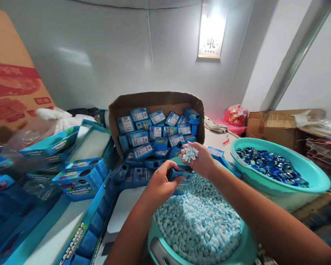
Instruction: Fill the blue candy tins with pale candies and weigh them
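Observation:
My left hand grips a blue candy tin labelled "CARAMELO MACIZO", its dark round opening near my thumb. Just above that tin, my right hand is cupped around a small heap of pale blue and white candies. Below both hands stands a turquoise tub filled with the same kind of candies. My right fingers are curled under the heap and partly hidden by it.
Behind the tub, a cardboard box holds many blue tins. At right, a turquoise basin contains round blue lids. Display trays and tins crowd the left, beside a white flat-topped device. A large carton rises at far left.

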Demonstrator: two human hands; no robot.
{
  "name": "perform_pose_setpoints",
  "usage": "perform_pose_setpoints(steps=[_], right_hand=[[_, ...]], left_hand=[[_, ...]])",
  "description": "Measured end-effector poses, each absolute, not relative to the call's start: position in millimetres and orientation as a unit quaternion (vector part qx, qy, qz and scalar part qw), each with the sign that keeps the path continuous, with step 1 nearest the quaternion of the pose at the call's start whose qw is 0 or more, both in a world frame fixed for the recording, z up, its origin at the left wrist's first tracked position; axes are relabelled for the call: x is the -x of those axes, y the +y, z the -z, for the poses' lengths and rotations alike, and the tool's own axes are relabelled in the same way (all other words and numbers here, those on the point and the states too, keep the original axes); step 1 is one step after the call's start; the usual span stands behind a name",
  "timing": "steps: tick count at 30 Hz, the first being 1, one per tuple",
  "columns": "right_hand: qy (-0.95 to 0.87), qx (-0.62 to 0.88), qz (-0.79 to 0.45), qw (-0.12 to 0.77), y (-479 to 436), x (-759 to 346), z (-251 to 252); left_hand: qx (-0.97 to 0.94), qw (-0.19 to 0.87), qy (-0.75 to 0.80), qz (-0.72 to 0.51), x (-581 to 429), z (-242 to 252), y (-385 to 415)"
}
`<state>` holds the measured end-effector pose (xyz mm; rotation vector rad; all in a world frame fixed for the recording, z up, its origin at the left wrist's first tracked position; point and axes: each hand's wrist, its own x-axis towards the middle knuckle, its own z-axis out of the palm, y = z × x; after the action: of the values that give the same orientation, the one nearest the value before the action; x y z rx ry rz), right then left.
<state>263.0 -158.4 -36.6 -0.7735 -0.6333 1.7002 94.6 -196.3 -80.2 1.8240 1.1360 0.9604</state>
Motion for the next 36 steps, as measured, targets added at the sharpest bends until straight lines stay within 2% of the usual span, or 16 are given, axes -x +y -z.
perform_pose_setpoints(steps=[17, 36], right_hand=[[-0.279, 0.303, -0.724, 0.553, -157.2, -264.3, 40.4], [-0.308, 0.294, -0.709, 0.563, -159.8, -262.4, 36.1]], left_hand=[[-0.704, 0.381, 0.439, -0.408, -95.2, 82.0, -195.0], [-0.718, 0.356, 0.454, -0.39, -93.0, 80.9, -196.6]])
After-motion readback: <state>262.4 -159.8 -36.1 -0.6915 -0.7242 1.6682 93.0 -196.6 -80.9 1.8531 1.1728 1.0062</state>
